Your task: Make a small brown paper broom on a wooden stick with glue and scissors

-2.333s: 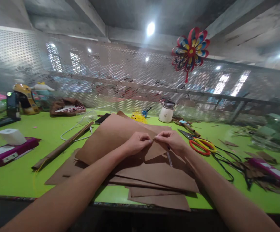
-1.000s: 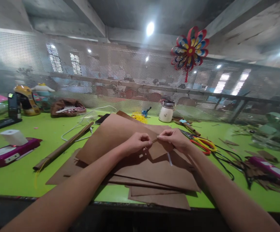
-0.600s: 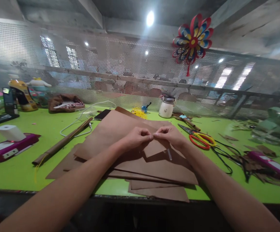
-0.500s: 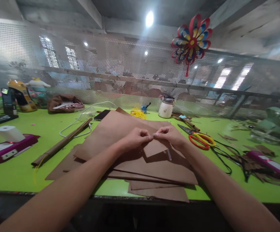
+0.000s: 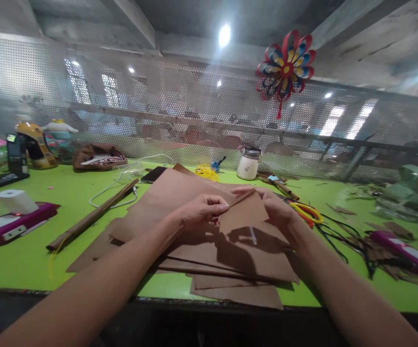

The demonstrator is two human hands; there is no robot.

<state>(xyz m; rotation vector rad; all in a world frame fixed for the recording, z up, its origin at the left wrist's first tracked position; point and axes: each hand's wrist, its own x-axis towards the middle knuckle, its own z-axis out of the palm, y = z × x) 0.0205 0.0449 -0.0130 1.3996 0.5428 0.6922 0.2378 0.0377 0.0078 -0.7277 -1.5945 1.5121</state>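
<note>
My left hand (image 5: 205, 210) pinches the left edge of a small piece of brown kraft paper (image 5: 245, 212) between thumb and fingers. On the paper's other side, my right hand (image 5: 279, 209) grips its upper right part; several of its fingers are hidden behind the paper. The upper edge of the piece looks folded or creased. Both hands hold it above a stack of larger brown paper sheets (image 5: 165, 193), on which its shadow falls. A thin, whitish strip (image 5: 253, 235) lies on the stack just below the piece.
Left on the green table (image 5: 97, 265) lie a brown paper roll (image 5: 93, 214), a white cable (image 5: 102, 195) and a purple power strip (image 5: 28, 221). Scissors (image 5: 306, 212) and dark cords are at right, a white jar (image 5: 248, 164) behind. A pinwheel decoration (image 5: 286, 70) hangs above.
My right hand has shifted right and turned, its fingers moving behind the small paper. That piece has been raised and tilted, showing more of its face. My left hand keeps its pinch.
</note>
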